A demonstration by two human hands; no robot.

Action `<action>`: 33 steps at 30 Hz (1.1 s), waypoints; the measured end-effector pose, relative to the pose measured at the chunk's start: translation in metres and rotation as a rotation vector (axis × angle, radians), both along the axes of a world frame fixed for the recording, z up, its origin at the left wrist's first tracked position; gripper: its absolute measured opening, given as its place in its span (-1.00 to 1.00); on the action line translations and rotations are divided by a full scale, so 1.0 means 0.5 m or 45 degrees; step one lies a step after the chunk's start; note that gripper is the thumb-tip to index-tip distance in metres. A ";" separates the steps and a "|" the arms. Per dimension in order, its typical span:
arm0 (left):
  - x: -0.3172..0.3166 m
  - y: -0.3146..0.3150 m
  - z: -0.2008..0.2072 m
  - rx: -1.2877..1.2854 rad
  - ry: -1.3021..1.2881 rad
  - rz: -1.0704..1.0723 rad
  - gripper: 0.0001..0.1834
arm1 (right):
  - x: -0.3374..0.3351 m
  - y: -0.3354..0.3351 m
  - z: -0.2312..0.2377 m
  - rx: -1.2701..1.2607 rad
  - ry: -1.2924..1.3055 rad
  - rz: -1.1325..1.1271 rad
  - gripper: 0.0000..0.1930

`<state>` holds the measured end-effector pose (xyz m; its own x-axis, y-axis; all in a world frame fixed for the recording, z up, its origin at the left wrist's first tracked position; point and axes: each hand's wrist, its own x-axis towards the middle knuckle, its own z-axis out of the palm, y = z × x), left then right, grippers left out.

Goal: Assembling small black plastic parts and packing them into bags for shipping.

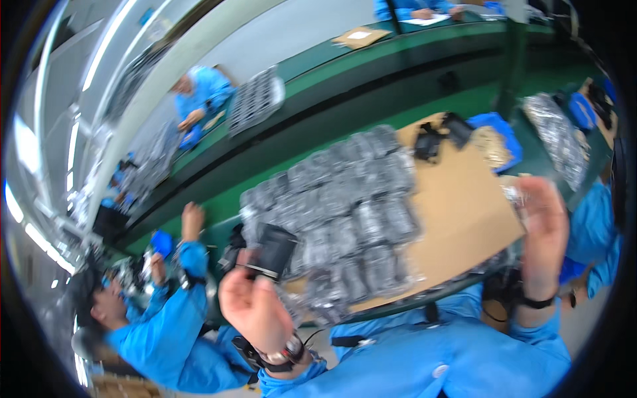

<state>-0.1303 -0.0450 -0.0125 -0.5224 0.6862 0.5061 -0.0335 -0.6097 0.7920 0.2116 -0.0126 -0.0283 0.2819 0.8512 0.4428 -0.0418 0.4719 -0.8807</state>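
Note:
My left hand (257,302) grips a black rectangular plastic part (274,251) between thumb and fingers, over the near left side of the bagged parts. Those dark parts in clear bags (355,205) lie in rows on a brown cardboard sheet (461,219). My right hand (543,222) is raised past the cardboard's right edge. Its fingers are blurred and bent around a small shiny, clear bit that I cannot make out. Loose black parts (428,142) sit on the far end of the cardboard.
Beyond the cardboard stands a blue tray (513,136) of small beige pieces, with a heap of clear plastic bags (557,139) to its right. Co-workers in blue sit close on my left (166,338) and right (594,229). Others work across the green bench (312,142).

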 end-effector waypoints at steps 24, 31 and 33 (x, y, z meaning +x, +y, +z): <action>-0.156 -0.018 0.009 -0.077 0.826 0.147 -0.86 | 0.350 0.158 -0.179 -0.687 -1.163 -0.504 -0.76; 0.118 0.002 0.063 -0.042 0.990 -0.718 -0.91 | 0.393 0.206 -0.255 -0.688 -1.499 -0.475 -0.76; 0.163 0.019 0.068 -0.036 0.978 -0.788 -0.88 | 0.400 0.219 -0.240 -0.676 -1.461 -0.347 -0.77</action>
<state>-0.0488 -0.0355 0.0217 0.3966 0.7448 0.5366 0.1894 -0.6383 0.7461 0.4115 0.0971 -0.1484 0.1597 0.9719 0.1731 0.9000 -0.0713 -0.4299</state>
